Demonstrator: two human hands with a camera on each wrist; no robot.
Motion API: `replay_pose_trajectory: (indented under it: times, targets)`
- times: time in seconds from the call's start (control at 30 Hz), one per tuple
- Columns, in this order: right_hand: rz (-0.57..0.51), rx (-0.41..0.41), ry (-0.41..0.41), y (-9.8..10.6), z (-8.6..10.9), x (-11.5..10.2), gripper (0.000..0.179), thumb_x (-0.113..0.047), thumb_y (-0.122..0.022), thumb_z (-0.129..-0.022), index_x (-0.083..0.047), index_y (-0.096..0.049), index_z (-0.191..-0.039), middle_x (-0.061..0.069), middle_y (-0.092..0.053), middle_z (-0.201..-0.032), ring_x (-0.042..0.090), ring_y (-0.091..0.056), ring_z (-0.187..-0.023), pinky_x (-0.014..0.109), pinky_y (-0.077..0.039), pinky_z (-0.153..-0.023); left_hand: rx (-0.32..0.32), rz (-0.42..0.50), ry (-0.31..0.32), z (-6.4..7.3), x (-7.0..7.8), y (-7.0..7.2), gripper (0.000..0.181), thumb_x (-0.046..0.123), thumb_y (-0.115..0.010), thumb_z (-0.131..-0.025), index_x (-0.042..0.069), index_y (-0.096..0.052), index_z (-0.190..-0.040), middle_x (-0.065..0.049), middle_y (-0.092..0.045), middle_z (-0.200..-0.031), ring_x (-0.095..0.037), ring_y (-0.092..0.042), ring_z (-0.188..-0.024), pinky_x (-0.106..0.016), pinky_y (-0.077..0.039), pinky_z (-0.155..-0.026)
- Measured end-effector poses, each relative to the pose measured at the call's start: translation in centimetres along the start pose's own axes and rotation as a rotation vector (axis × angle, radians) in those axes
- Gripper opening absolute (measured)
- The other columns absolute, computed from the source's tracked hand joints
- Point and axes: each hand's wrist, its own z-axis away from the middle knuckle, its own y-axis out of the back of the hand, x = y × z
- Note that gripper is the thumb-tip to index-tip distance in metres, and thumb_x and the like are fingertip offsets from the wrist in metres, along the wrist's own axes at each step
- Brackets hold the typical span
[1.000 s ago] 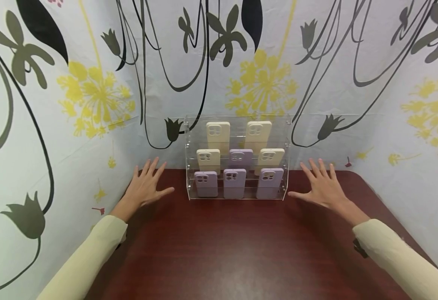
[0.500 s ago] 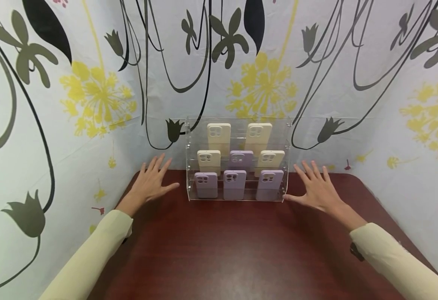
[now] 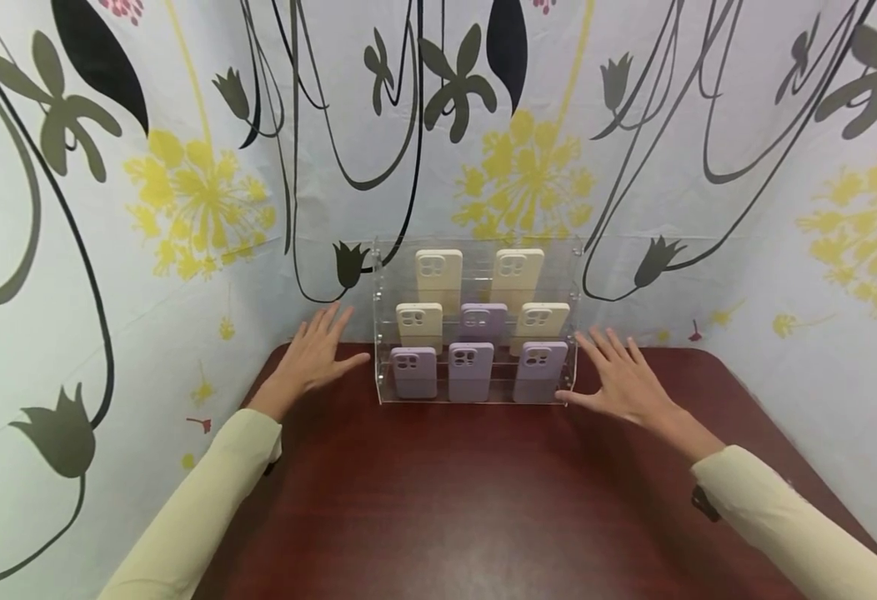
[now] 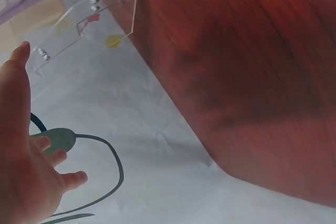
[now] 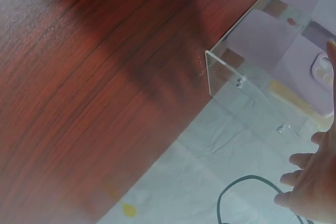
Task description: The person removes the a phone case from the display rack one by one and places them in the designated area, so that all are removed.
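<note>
Over at the table's (image 3: 468,500) far edge stands the rack (image 3: 476,287), cloth (image 3: 333,142) hanging behind it and to both sides. Three phone cases (image 3: 471,372) fill its front tier, three the middle, two the back. The left hand (image 3: 313,354) is left of it, the right hand (image 3: 624,382) right.

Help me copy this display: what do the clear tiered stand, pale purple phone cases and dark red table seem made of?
Clear tiered stand: likely glossy acrylic; transparent panels, bright edges.
Pale purple phone cases: perhaps matte silicone or plastic; smooth, little shine.
Dark red table: possibly satin wood or laminate; streaky grain, soft glare.
</note>
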Motion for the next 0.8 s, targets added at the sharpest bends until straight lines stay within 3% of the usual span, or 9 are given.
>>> replay_pose_trajectory:
  times: [0.2,0.43,0.6,0.8]
  targets:
    - [-0.048,0.005,0.002,-0.2,-0.2,-0.3,0.110,-0.072,-0.076,-0.081,-0.007,-0.037,-0.161,0.024,-0.038,-0.162,0.048,-0.027,-0.152,0.067,-0.020,-0.125,0.000,0.068,0.015,-0.6,0.3,-0.1,0.097,0.064,-0.061,-0.098,0.012,-0.018,-0.168,-0.018,-0.015,-0.172,-0.040,-0.020,-0.156,-0.068,-0.024,-0.124]
    - [-0.090,0.021,-0.012,-0.6,-0.3,-0.3,0.108,-0.073,-0.074,-0.082,-0.009,-0.037,-0.161,0.025,-0.043,-0.158,0.048,-0.042,-0.143,0.068,-0.041,-0.114,0.021,0.137,0.035,-1.6,0.6,-0.3,0.095,0.063,-0.060,-0.099,0.014,-0.017,-0.168,-0.018,-0.019,-0.171,-0.040,-0.023,-0.155,-0.063,-0.031,-0.123]
    - [-0.134,0.029,-0.042,-0.7,-0.4,-0.5,0.103,-0.072,-0.074,-0.084,-0.012,-0.038,-0.161,0.024,-0.046,-0.156,0.047,-0.047,-0.139,0.071,-0.050,-0.101,0.020,0.257,0.042,-2.5,0.8,-0.3,0.092,0.055,-0.064,-0.100,0.018,-0.014,-0.169,-0.016,-0.019,-0.171,-0.038,-0.022,-0.156,-0.065,-0.029,-0.123]
    - [-0.205,0.070,-0.027,-0.9,-0.6,-1.0,0.091,-0.057,-0.081,-0.087,-0.008,-0.046,-0.156,0.025,-0.052,-0.151,0.047,-0.054,-0.133,0.069,-0.052,-0.100,0.035,0.413,0.037,-3.3,0.9,-0.7,0.088,0.041,-0.070,-0.101,0.014,-0.019,-0.168,-0.014,-0.024,-0.171,-0.037,-0.026,-0.155,-0.059,-0.027,-0.126]
